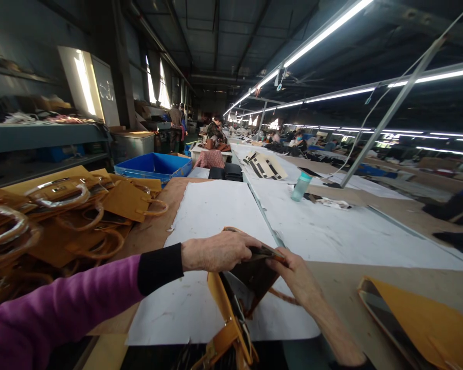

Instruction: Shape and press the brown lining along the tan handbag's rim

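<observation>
Gripping the mustard-tan leather handbag with a dark interior, you have both hands closed on its dark far side. Your left hand, below a purple sleeve with a black cuff, reaches across the top with the fingers curled over the upper edge. Your right hand pinches that same edge near its right end, thumb and fingers on the material. Held at two points, the edge is probably kept taut and steady, and the tan near side falls away toward you so that you can look into the gap.

The bag is in front of you, above the near part of a large white paper sheet on the brown table; whether its base rests there, you cannot tell. The sheet likely guards the leather against scuffs.

To your left lies a heap of similar tan bags, some handles looking wrapped in shiny clear film, perhaps for protection. Another mustard-yellow leather piece lies apart at your right, within easy reach. Farther off stand a translucent teal bottle and a blue plastic bin, both out of your hands' way.
</observation>
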A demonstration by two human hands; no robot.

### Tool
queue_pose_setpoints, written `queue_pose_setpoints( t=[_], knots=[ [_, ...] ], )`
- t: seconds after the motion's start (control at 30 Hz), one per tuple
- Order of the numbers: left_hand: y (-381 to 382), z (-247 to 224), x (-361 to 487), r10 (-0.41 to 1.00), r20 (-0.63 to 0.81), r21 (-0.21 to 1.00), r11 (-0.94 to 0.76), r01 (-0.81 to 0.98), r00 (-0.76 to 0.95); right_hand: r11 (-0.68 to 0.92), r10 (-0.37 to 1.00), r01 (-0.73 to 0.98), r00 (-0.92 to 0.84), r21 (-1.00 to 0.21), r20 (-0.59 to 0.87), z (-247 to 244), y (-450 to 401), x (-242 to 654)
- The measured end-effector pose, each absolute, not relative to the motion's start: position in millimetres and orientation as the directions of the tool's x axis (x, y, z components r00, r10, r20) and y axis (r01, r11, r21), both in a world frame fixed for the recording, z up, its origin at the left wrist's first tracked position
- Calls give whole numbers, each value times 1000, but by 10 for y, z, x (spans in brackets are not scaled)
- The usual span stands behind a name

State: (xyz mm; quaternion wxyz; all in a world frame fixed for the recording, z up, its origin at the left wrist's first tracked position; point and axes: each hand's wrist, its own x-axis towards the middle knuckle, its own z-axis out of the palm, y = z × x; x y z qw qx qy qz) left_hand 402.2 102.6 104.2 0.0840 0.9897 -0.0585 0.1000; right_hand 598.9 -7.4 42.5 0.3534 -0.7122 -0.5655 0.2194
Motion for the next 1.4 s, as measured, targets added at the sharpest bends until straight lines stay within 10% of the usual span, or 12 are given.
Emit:
queue_pose_setpoints(
  t=[0.37, 0.7, 1.0, 1.4],
  knots=[
    [1012, 975, 4080, 116, -4, 261, -959, 113, 993, -65, 962, 652, 243, -755, 127, 400, -60, 6003],
    [1018, 910, 4162, 507, 98, 111, -861, 496, 857, -107, 950, 687, 283, -719, 130, 462, -121, 5904],
    [936, 966, 4204, 580, 104, 15, -813, 582, 808, -162, 914, 774, 351, -612, 202, 425, -100, 5887],
    [980, 949, 4131, 596, 115, 93, -803, 588, 795, -243, 865, 970, 230, -29, 446, 344, 53, 5699]
  ],
)
